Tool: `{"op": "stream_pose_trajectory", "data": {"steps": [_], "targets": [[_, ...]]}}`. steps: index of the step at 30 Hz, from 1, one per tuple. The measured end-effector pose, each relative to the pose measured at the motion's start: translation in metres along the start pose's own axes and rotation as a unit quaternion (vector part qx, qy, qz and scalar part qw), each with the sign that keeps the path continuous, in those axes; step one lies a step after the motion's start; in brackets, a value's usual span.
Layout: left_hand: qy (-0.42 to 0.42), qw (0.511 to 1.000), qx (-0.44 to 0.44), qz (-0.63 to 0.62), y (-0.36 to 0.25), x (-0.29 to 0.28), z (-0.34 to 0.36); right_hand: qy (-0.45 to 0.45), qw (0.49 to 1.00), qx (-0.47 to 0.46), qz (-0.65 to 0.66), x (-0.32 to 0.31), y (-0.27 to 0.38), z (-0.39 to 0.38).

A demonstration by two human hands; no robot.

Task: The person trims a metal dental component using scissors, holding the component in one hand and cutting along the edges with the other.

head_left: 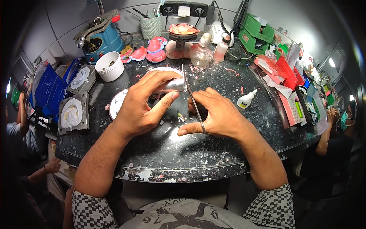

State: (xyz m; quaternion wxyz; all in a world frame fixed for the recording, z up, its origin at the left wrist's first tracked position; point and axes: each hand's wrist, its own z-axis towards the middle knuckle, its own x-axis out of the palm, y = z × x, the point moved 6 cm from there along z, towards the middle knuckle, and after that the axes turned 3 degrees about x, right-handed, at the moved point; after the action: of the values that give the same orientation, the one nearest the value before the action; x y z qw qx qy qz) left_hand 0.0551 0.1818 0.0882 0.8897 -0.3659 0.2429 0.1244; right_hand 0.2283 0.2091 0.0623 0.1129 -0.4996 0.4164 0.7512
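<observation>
"Silver tube point(171, 86) is the thing to watch here imo. It's in the left hand point(139, 102), poking out past the fingertips toward the right hand point(221, 110)."

"Ok, but how's the left hand gripping it? Full fist?"

"Nah, half closed. Fingers curl over the top from the far side, thumb comes up underneath on the near side. Most of the hand's opening is just taken up by the tube."

"And the right?"

"Loosely curled around scissors point(195, 102). Thumb goes through the near loop and sticks out toward the left hand. Whether the other fingers are in a loop, can't tell, the hand hides it."

"So which way does everything point?"

"That's the key bit. Tube's long axis runs sideways, left hand to right hand, tipped slightly away from the person at the right end. Scissors run almost square across it, blades up past that end, handles back toward the body. Left hand is the nearer one since it's on the tube; right hand sits just beyond the end, a bit closer to the body."

"Blades touching the rim?"

"They look right at it, but contact or a tiny gap, honestly can't tell from this angle."

"Anything in the way?"

"White squeeze bottle point(247, 99) lies beyond the right hand, off to its right. Pale round cast point(117, 102) is partly behind the left hand. Neither sits between the hands."
</observation>
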Motion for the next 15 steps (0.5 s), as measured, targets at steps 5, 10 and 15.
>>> {"op": "stream_pose_trajectory", "data": {"steps": [5, 10, 15], "targets": [[0.013, 0.999, -0.048, -0.015, 0.002, 0.003, -0.002, -0.033, 0.998, 0.007, -0.061, -0.002, -0.003, -0.001], [-0.013, 0.985, -0.091, -0.144, 0.014, 0.0, -0.005, -0.085, 0.993, -0.041, -0.068, -0.006, 0.0, 0.0], [-0.008, 0.974, -0.126, -0.189, 0.018, -0.006, -0.004, -0.119, 0.991, -0.061, -0.03, -0.011, 0.002, -0.002]]}}
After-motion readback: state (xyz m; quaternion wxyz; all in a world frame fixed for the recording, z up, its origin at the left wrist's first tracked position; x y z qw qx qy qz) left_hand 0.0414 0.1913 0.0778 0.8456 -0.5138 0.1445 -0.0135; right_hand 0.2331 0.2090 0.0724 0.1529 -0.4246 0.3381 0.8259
